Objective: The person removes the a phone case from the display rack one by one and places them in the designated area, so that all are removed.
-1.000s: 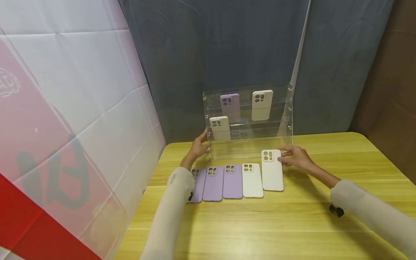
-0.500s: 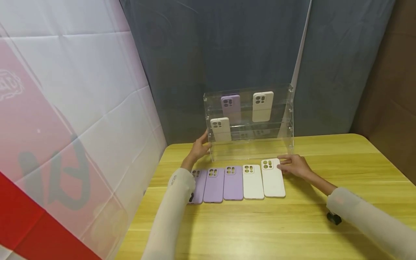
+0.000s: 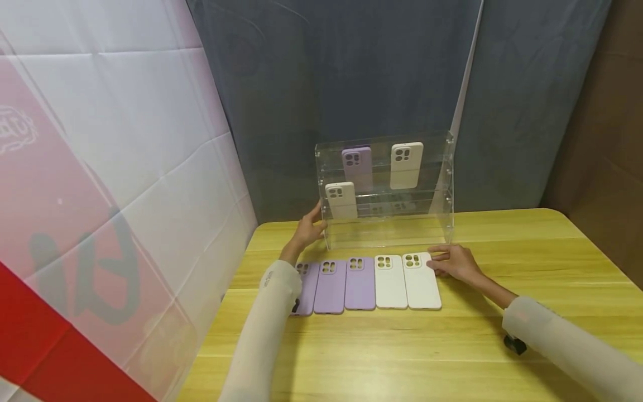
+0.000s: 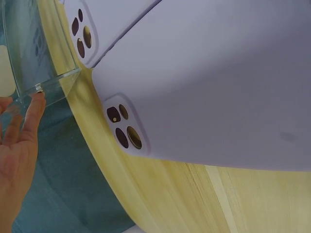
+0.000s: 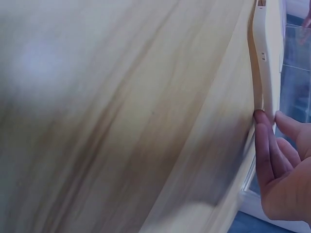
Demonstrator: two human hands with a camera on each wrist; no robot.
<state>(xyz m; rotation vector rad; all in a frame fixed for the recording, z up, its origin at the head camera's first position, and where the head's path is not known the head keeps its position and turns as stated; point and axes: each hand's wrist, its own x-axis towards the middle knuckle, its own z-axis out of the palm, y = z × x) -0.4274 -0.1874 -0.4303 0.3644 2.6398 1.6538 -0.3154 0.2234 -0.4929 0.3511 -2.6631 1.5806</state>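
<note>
Yellow wood-grain bench [image 3: 382, 357] with rounded far corners. On it, side by side from left: three purple phone cases [image 3: 330, 291], two white phone cases [image 3: 392, 287]; behind them stands a clear tiered rack [image 3: 402, 231].

a yellow wood-grained table [image 3: 402, 357] lies beneath the left hand [image 3: 307, 230] and the right hand [image 3: 458, 262], its far corners rounded. beyond them hangs a grey-blue cloth [image 3: 392, 72], with a pale strip [image 3: 467, 72] slanting down it beyond the right hand. well to the right of that hand stands a brown surface [image 3: 608, 139]. left of the left hand, a creased white sheet [image 3: 150, 111] carries a pink print [image 3: 45, 184], grey-green lettering [image 3: 124, 268] and, nearest the viewer, a red block [image 3: 60, 346].
</note>
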